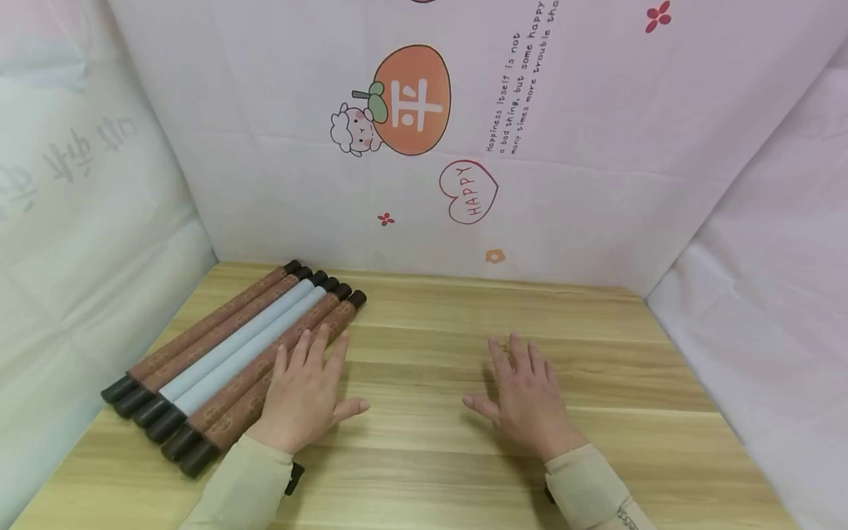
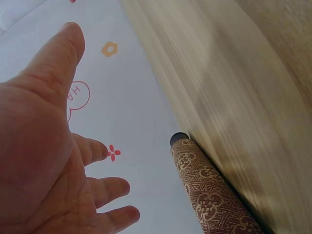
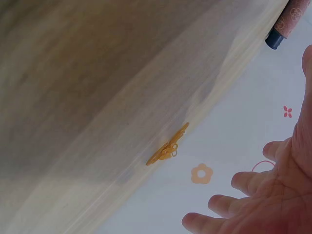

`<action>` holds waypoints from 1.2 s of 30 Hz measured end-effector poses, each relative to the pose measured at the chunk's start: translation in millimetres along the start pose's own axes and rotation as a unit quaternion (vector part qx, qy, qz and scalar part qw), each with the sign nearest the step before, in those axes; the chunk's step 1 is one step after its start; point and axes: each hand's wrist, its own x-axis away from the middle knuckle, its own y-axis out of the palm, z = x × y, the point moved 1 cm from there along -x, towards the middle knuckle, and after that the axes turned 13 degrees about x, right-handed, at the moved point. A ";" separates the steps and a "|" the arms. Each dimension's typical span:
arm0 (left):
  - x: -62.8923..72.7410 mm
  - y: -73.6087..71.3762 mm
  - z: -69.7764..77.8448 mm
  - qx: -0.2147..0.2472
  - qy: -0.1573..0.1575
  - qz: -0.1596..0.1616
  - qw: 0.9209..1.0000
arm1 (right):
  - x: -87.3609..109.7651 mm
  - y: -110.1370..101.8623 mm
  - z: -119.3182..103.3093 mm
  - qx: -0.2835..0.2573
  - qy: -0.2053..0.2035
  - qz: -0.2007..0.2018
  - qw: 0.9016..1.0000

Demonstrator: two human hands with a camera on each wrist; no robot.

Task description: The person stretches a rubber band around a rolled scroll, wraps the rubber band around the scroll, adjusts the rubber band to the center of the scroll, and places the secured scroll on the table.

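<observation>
Several scroll-like rolls with black end caps lie side by side at the left of the wooden table. Two in the middle are light blue; the outer ones are brown with a gold pattern, such as the rightmost brown roll. My left hand, fingers straight and spread, is beside and partly over that roll, gripping nothing. A small bunch of yellow rubber bands lies on the table. Over it is my right hand, fingers spread and holding nothing; in the head view it hides most of the bands.
The wooden table ends at the back against a white printed cloth. Pale cloth walls stand at the left and right sides. Both wrists carry black straps below beige sleeves.
</observation>
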 end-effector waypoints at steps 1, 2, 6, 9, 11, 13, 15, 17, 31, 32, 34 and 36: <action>-0.3 0.0 0.2 0.001 0.000 -0.001 1.000 | 0.1 -0.3 0.6 0.001 0.000 0.000 1.000; -0.7 0.0 0.4 0.000 0.000 -0.001 1.000 | 0.0 -0.4 1.4 0.002 0.000 0.000 1.000; -2.8 -0.6 0.8 -0.006 0.003 -0.002 1.000 | -0.2 -3.1 4.6 0.004 0.001 0.006 1.000; -4.5 -1.3 0.5 -0.009 0.004 -0.006 1.000 | -0.6 -6.4 6.1 0.005 0.002 0.007 1.000; -5.6 -1.5 0.4 -0.008 0.003 -0.009 1.000 | -1.0 -8.6 7.0 0.003 0.004 0.005 1.000; -6.6 -1.5 0.3 -0.006 0.004 -0.011 1.000 | -1.5 -10.7 7.8 0.001 0.008 0.004 1.000; -7.5 -1.3 0.3 -0.007 0.006 -0.010 1.000 | -2.2 -11.9 9.0 -0.001 0.013 0.003 1.000; -8.4 -1.1 0.6 -0.008 0.009 -0.009 1.000 | -3.6 -12.5 10.7 -0.006 0.016 0.005 1.000; -10.7 -8.0 1.2 -0.017 0.015 -0.009 1.000 | -18.5 -14.3 34.6 -0.027 0.024 -0.017 0.999; -10.6 -8.6 0.7 -0.019 0.015 -0.009 1.000 | -19.6 -14.2 36.0 -0.024 0.026 -0.019 0.999; -10.2 -9.6 -0.6 -0.021 0.016 -0.009 1.000 | -21.7 -13.8 38.7 -0.017 0.026 -0.022 0.999; -9.8 -10.7 -1.6 -0.021 0.018 -0.007 1.000 | -24.4 -13.3 41.3 -0.013 0.023 -0.020 0.999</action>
